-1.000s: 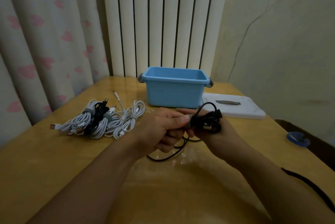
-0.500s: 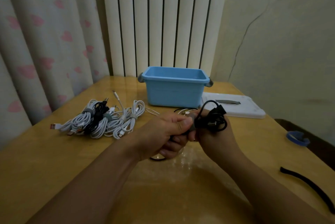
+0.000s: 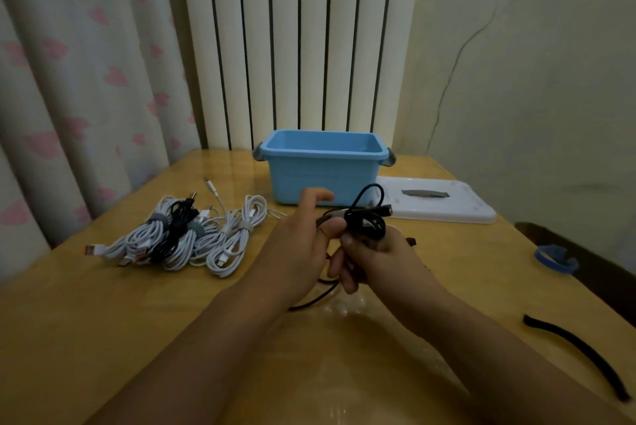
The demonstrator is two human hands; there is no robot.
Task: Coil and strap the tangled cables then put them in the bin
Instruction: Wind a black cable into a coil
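A right hand [image 3: 375,252] is gripping a black cable coil [image 3: 366,223] above a table [image 3: 103,321], in front of a blue bin [image 3: 323,180] at twelve o'clock. The left hand [image 3: 303,245] is pinching the coil's strap [image 3: 332,214]. Strapped cables [image 3: 179,235] are lying at ten o'clock.

Glossy wooden table [image 3: 103,338], blue bin [image 3: 323,180], white lid [image 3: 447,208], strapped cable bundles [image 3: 186,235], black strap [image 3: 581,352]

Both hands, left [image 3: 298,245] and right [image 3: 373,254], grip black cable coil [image 3: 366,222] before blue bin [image 3: 321,168]; strapped white cables [image 3: 192,235] left.
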